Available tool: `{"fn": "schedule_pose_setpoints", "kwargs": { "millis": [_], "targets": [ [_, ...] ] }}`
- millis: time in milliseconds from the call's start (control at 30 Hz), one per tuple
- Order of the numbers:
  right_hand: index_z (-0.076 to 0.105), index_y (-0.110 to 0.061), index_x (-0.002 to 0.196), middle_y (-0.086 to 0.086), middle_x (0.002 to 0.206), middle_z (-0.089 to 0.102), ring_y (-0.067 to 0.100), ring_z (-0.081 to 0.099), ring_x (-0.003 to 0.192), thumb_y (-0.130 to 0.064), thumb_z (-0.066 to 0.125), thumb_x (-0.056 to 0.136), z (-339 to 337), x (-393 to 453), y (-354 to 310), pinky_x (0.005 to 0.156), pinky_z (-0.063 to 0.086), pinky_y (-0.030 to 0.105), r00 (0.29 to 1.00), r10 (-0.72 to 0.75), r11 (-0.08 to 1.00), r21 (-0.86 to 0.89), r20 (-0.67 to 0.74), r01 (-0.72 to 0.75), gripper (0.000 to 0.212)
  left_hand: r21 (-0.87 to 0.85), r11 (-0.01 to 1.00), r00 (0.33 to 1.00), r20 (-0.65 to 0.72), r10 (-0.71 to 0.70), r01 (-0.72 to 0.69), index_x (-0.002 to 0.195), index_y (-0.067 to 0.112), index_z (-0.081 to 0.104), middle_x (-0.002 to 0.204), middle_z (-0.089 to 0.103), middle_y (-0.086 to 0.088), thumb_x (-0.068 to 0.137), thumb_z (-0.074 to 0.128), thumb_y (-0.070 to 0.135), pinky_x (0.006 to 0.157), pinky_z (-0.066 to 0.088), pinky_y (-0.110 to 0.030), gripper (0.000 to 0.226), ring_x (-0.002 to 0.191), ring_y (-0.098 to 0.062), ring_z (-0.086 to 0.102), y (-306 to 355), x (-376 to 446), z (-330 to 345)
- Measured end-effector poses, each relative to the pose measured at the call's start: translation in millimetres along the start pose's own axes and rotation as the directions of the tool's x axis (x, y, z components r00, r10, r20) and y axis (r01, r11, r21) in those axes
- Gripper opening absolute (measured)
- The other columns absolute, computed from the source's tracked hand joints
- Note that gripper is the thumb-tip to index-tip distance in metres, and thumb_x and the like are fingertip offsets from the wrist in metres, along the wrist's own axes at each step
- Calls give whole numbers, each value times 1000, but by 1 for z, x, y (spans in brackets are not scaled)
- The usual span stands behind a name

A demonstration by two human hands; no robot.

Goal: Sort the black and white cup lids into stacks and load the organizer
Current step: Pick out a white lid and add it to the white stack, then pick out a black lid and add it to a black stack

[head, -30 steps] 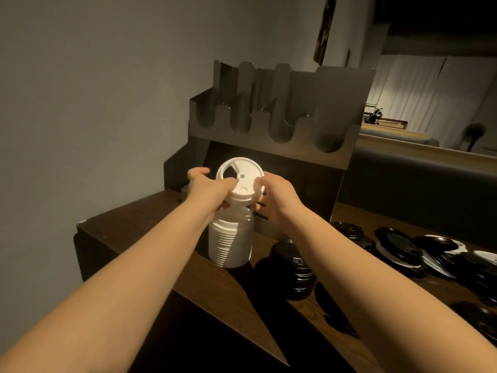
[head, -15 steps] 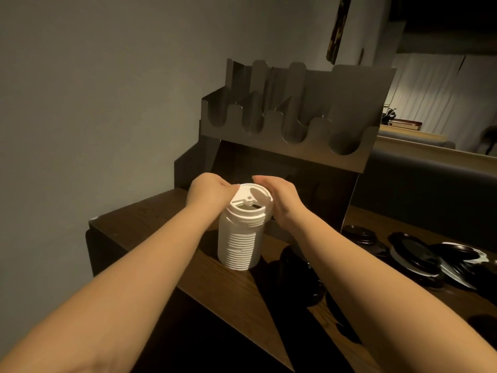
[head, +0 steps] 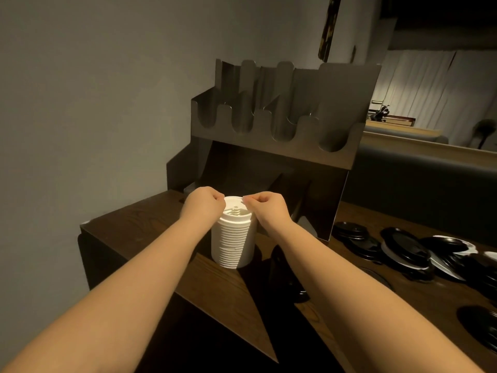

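Two bare forearms fill most of my view, reaching forward over the dark wooden counter [head: 150, 227] toward the metal organizer [head: 271, 138], which stands against the grey wall [head: 94, 90] with its row of scooped slots up top. To my right on the counter I see loose black lids [head: 403, 246] scattered and overlapping, with a sliver or two of white among them, and a short stack of black lids [head: 289, 275] just beside the white one, partly hidden by my right arm. The white lid stack [head: 233, 242] stands upright near the counter's front edge, in front of the organizer's lower opening. On the stack's top lid, my left hand [head: 202, 201] sits at the left rim and my right hand [head: 266, 207] at the right rim, both with fingers curled in tight and fingertips meeting the lid's edge. From this angle I cannot tell whether they pinch the rim or only press down on it.
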State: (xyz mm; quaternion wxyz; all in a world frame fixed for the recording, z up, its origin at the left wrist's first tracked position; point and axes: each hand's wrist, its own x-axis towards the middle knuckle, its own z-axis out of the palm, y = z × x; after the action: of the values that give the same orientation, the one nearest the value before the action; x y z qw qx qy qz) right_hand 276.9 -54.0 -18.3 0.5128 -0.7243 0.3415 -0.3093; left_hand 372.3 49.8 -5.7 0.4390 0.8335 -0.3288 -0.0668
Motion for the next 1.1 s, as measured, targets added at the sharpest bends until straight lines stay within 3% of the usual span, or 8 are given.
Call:
{"fn": "schedule_pose_setpoints", "kwargs": {
  "millis": [133,233,300,367,500,733,933,1100],
  "targets": [
    [71,-18,90,-7,79,63,9,60,75,-23,62,91,-1,-2,0,54,47,18,999,28,999,44,18,-28,10,25,1000,999,37,-20,19,114,8,66,104,65,-13,99,47,21,70,43,-29,27,93,-26,61,-3,4,0],
    [70,-24,89,-2,99,67,18,61,99,-40,56,92,-6,-7,-7,82,54,33,996,44,993,-112,83,-35,22,216,976,996,74,-46,29,105,6,68,84,61,-8,98,50,28,69,47,-30,30,78,-21,59,3,10,-6],
    [68,-25,109,2,130,57,24,40,132,-47,45,96,-12,-13,-14,110,33,45,989,9,971,-236,146,26,34,337,941,999,33,-34,21,112,10,67,103,65,-9,98,49,37,84,51,-36,35,96,-25,62,11,9,-7],
    [56,-21,131,0,147,42,17,17,145,-41,35,101,-22,-22,-23,116,14,39,977,-103,957,-248,185,148,42,278,960,992,-107,62,-30,124,14,62,130,56,-11,100,43,39,98,45,-44,40,118,-29,54,23,0,-5],
    [41,-16,142,-1,148,40,12,31,138,-31,33,103,-53,-36,-30,110,24,27,961,-245,967,-47,131,252,43,-58,953,923,-272,271,-296,133,17,51,142,42,-5,101,42,32,95,38,-28,37,122,-19,47,71,-31,11],
    [58,-14,121,-1,110,62,7,60,97,-29,39,102,-142,-41,4,74,50,13,983,-173,984,30,-68,175,30,-217,902,924,6,383,-373,127,18,55,135,48,-3,101,39,34,85,39,-22,34,107,-9,49,152,-68,88],
    [50,-19,130,5,128,58,26,44,130,-34,33,102,-225,-34,41,111,31,47,967,-129,860,-510,-219,0,36,-238,919,891,261,372,-313,130,18,54,134,50,-6,101,31,45,99,46,-36,46,117,-21,53,191,-88,162],
    [50,-24,131,8,141,47,25,30,139,-60,18,96,-291,-40,69,116,19,48,931,67,930,-315,-359,-188,60,-148,945,840,431,328,-293,139,21,46,143,44,-8,96,20,59,108,38,-49,64,130,-27,43,228,-99,223]
  ]
}}
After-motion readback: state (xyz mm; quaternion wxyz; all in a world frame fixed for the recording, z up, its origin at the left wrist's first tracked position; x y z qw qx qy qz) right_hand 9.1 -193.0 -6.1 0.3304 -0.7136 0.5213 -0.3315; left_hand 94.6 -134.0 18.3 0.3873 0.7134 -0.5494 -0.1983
